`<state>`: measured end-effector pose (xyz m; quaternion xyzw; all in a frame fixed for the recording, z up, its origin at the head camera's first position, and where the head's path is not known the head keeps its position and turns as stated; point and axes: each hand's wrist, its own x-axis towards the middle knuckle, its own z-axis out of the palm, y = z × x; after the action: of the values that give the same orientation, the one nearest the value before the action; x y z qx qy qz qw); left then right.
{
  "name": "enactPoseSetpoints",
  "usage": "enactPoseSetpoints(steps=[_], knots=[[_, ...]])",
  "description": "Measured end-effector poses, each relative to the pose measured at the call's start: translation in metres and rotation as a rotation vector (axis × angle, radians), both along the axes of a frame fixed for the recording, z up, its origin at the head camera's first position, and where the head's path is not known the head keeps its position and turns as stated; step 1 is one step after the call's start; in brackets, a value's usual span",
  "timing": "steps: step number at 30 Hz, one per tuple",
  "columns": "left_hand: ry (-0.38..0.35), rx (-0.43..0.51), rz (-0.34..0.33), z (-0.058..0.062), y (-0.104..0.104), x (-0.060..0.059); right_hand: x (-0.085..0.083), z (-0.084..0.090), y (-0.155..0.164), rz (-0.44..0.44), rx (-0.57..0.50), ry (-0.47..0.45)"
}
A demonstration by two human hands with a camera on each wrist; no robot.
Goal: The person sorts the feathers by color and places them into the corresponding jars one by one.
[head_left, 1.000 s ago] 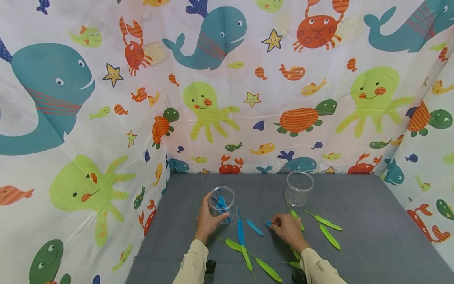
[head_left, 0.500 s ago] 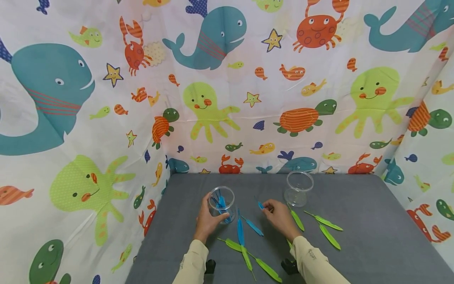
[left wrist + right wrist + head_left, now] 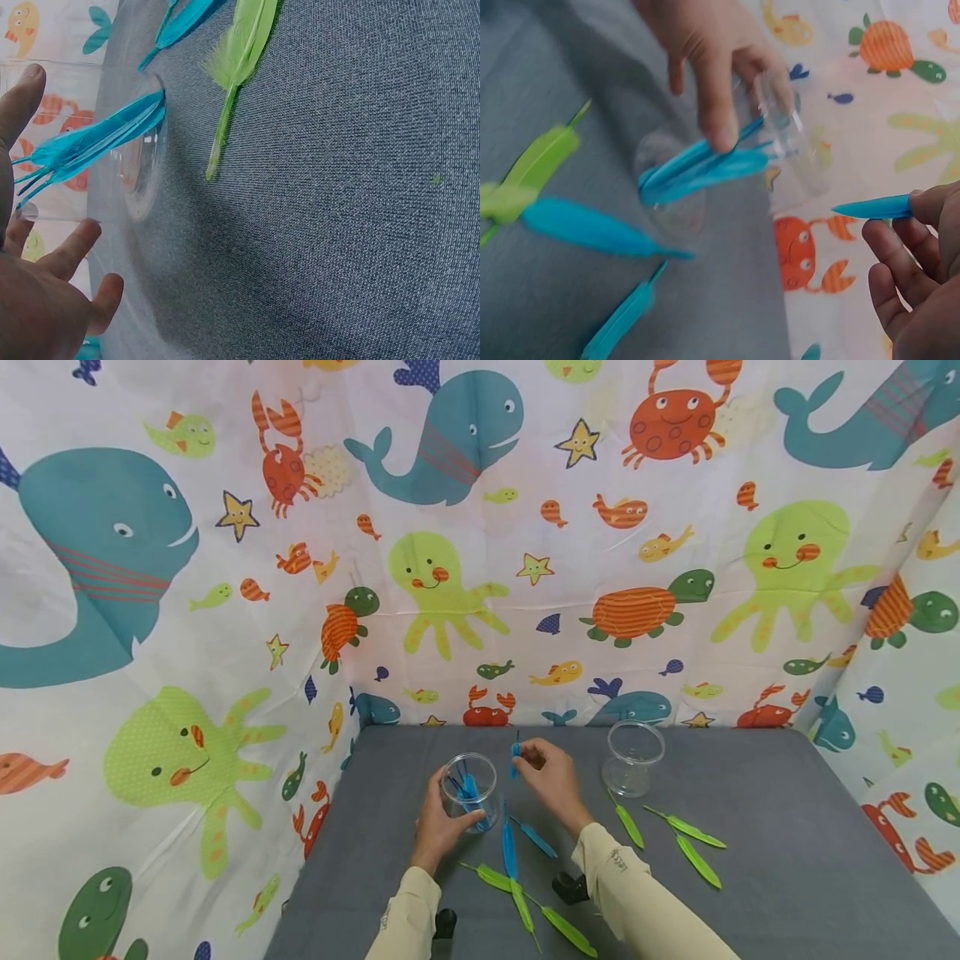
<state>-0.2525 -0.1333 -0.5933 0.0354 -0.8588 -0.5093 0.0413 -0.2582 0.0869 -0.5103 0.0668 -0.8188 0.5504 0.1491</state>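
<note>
Right hand (image 3: 551, 774) pinches a blue feather (image 3: 515, 754) above the jar (image 3: 469, 787); left hand (image 3: 437, 821) grips that jar. Light feather, narrow mouth: it could drift past the rim.

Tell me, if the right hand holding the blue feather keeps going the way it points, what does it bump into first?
Probably the clear cup with blue feathers that the left hand holds. The right hand points its blue feather toward it, though depth is unclear.

R hand (image 3: 551, 777) lifted blue feather (image 3: 514, 754) off table, moved left, now beside glass cup (image 3: 470, 789).
</note>
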Motion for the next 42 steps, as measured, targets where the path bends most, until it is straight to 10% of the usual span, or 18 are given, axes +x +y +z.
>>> enactPoseSetpoints(steps=[22, 42], knots=[[0.024, -0.006, -0.014, 0.0, -0.001, -0.001, -0.003, 0.015, -0.059, 0.085, 0.025, -0.071], [0.032, -0.012, -0.015, 0.001, 0.0, 0.0, 0.006, -0.002, -0.033, 0.231, -0.107, -0.151]])
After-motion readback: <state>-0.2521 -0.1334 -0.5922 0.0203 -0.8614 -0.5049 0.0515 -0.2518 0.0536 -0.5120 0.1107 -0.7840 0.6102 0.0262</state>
